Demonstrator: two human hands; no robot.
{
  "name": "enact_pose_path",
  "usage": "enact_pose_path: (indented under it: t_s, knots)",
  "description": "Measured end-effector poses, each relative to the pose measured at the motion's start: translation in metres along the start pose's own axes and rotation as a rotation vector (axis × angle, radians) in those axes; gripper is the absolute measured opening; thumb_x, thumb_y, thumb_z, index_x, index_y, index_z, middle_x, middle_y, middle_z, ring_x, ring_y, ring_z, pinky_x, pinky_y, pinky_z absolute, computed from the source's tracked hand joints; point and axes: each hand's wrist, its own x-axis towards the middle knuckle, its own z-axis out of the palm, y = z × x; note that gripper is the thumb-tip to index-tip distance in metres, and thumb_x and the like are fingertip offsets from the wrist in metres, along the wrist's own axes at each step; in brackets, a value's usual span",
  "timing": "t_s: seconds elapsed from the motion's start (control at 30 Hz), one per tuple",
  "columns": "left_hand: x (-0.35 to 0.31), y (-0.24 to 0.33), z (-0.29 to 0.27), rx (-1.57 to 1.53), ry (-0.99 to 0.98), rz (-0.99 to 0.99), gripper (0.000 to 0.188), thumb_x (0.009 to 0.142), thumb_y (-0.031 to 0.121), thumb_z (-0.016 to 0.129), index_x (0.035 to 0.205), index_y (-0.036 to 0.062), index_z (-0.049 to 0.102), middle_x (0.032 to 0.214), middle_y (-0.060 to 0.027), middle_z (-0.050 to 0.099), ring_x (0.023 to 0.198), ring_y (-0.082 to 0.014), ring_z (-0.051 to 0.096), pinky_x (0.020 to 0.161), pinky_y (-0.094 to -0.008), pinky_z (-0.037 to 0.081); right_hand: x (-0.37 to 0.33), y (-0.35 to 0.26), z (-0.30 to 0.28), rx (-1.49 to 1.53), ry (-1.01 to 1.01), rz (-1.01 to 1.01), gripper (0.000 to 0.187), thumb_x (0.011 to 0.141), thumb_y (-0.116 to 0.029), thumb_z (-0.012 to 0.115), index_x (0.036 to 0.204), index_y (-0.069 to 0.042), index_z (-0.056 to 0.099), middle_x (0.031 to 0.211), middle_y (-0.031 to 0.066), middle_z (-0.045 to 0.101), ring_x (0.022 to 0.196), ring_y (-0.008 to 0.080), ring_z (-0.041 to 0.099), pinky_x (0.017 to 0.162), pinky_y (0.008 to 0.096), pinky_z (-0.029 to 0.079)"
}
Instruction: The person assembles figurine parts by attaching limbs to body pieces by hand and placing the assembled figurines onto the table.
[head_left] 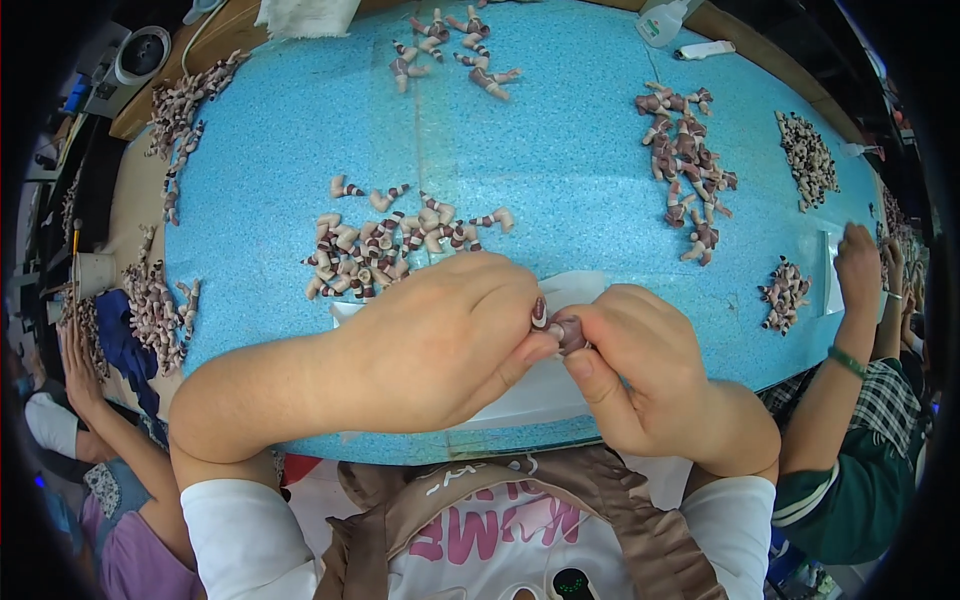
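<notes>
Close to my chest, my left hand point(440, 340) and my right hand point(655, 365) meet over a small doll figure. Pinched in the left fingers is a small doll limb point(540, 312), pale with a dark maroon band. The right thumb and finger grip a mauve doll torso point(571, 335), and the two parts touch or nearly touch. My fingers cover much of both. Below the hands lies a white sheet point(535, 395), partly hidden. Just beyond my left hand spreads a pile of loose doll limbs point(350, 245), pale with maroon bands.
Joined doll bodies point(690, 150) form a cluster at right; a few more point(485, 75) lie at the far side. Small-part piles point(808, 160) sit farther right. A clear bottle point(662, 22) stands far right on the blue mat point(580, 150). Co-workers' arms point(855, 290) flank both sides.
</notes>
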Motion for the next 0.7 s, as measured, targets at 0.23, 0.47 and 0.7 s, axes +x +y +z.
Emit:
enact_pose_path:
  t_s: [0.23,0.47,0.7]
  knots:
    - [0.001,-0.003,-0.003,-0.031,-0.062,-0.006,0.018,0.091,0.015,0.052,0.088,-0.0018,0.045,0.083,-0.0162,0.05,0.07,-0.0332,0.05,0.064,-0.04,0.043,0.0,0.0,0.0,-0.046,-0.024,0.003,0.017,0.077,-0.002,0.062,0.091,0.006,0.056,0.073,0.0142,0.055,0.061,0.0302,0.053,0.055,0.0389,0.043]
    - [0.007,0.001,-0.008,-0.189,0.028,-0.064,0.021,0.09,0.017,0.054,0.078,0.0007,0.046,0.072,-0.0142,0.046,0.067,-0.0342,0.047,0.062,-0.0431,0.039,0.001,0.0,-0.002,0.1,0.041,0.113,0.017,0.083,-0.005,0.059,0.097,0.005,0.058,0.084,0.0165,0.062,0.071,0.032,0.059,0.063,0.0378,0.047]
    - [0.005,0.001,-0.005,-0.08,0.019,-0.074,0.02,0.088,0.015,0.055,0.077,0.0006,0.047,0.073,-0.0146,0.047,0.067,-0.0344,0.048,0.063,-0.0434,0.04,0.002,0.003,-0.004,0.12,-0.014,0.11,0.017,0.083,-0.006,0.059,0.097,0.005,0.058,0.083,0.0159,0.061,0.07,0.0318,0.059,0.062,0.0381,0.047]
